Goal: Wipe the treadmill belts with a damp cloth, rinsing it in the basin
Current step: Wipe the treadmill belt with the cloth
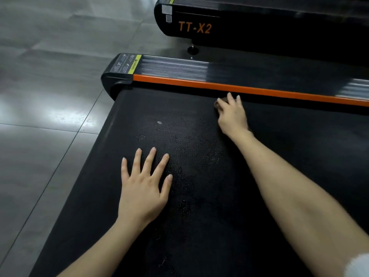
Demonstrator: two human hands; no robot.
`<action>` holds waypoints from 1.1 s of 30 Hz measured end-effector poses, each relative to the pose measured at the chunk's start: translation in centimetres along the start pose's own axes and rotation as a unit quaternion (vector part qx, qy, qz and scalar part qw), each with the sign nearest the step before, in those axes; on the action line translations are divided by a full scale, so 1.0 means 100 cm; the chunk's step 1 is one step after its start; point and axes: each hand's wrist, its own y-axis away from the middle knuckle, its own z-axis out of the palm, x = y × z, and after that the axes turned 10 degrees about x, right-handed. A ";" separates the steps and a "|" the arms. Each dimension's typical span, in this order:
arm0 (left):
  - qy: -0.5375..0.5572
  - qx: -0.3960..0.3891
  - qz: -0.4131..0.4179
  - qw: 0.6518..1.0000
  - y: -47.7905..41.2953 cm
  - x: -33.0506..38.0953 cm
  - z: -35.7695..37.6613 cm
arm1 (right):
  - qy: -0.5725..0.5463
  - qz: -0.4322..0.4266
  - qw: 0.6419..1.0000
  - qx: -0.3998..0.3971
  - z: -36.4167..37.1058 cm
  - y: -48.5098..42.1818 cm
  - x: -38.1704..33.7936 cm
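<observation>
We log right hand (232, 114) at far edge of belt (199, 206), fingers spread, pressing dark cloth (217, 105) just beside orange rail (249, 89). Belt long axis runs left-right. Left hand (142, 188) lies nearer us, flat, fingers wide, holding nothing.

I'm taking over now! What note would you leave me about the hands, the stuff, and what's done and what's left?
Left hand: flat on the belt, fingers spread, holding nothing.
Right hand: presses a dark cloth at the belt's far edge, beside the orange rail. The cloth is mostly hidden under the fingers.
Basin: not in view.
Done: shiny patches mid-belt look damp, so part of it seems wiped. How much, I cannot tell.
Left: finish this belt, rinse the cloth, then do the TT-X2 treadmill behind.
</observation>
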 end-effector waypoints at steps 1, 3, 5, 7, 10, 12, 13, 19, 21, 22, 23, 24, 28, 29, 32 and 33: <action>0.000 0.000 0.000 1.000 0.000 0.000 0.000 | 0.006 -0.004 1.000 0.002 0.008 -0.004 -0.014; 0.000 -0.003 -0.001 1.000 0.001 0.000 0.000 | -0.006 -0.067 0.998 -0.015 0.020 0.001 -0.048; -0.002 -0.005 -0.003 1.000 0.000 0.001 -0.001 | -0.030 -0.168 0.984 -0.049 0.026 0.018 -0.073; -0.001 -0.008 -0.004 1.000 0.000 0.001 -0.001 | -0.040 -0.243 0.966 -0.083 0.021 0.025 -0.073; 0.005 -0.006 -0.002 1.000 0.000 -0.001 -0.002 | -0.024 -0.247 0.966 -0.079 0.014 0.001 -0.037; 0.007 -0.004 -0.005 1.000 0.001 -0.001 -0.002 | -0.007 -0.134 0.990 -0.042 0.010 -0.019 -0.008; 0.007 -0.003 -0.006 1.000 0.001 0.000 -0.001 | 0.003 -0.070 0.997 -0.029 0.009 -0.024 -0.001; 0.003 -0.001 -0.007 1.000 0.000 0.001 -0.002 | -0.001 -0.034 0.999 -0.037 0.026 -0.027 -0.047; 0.003 -0.003 -0.008 1.000 -0.001 0.002 -0.003 | -0.014 -0.085 0.994 -0.066 0.031 -0.018 -0.065; 0.006 -0.005 -0.010 1.000 -0.002 0.002 -0.003 | -0.016 -0.117 0.990 -0.077 0.031 -0.013 -0.069; 0.009 -0.006 -0.011 1.000 -0.003 0.002 -0.003 | -0.015 -0.152 0.984 -0.088 0.028 -0.008 -0.069; 0.011 -0.008 -0.011 1.000 -0.002 0.002 -0.004 | -0.014 -0.187 0.977 -0.097 0.024 -0.002 -0.062; 0.012 -0.002 -0.014 1.000 0.000 0.002 -0.004 | -0.006 -0.124 0.990 -0.068 0.002 -0.010 -0.012; 0.011 0.000 -0.015 1.000 0.000 0.002 -0.004 | -0.001 -0.069 0.996 -0.052 0.002 -0.014 -0.010; 0.012 -0.002 -0.012 1.000 -0.001 0.003 -0.003 | -0.009 -0.054 0.997 -0.050 0.017 -0.004 -0.049; 0.011 -0.003 -0.011 1.000 -0.002 0.003 -0.003 | -0.020 -0.097 0.993 -0.058 0.021 0.007 -0.067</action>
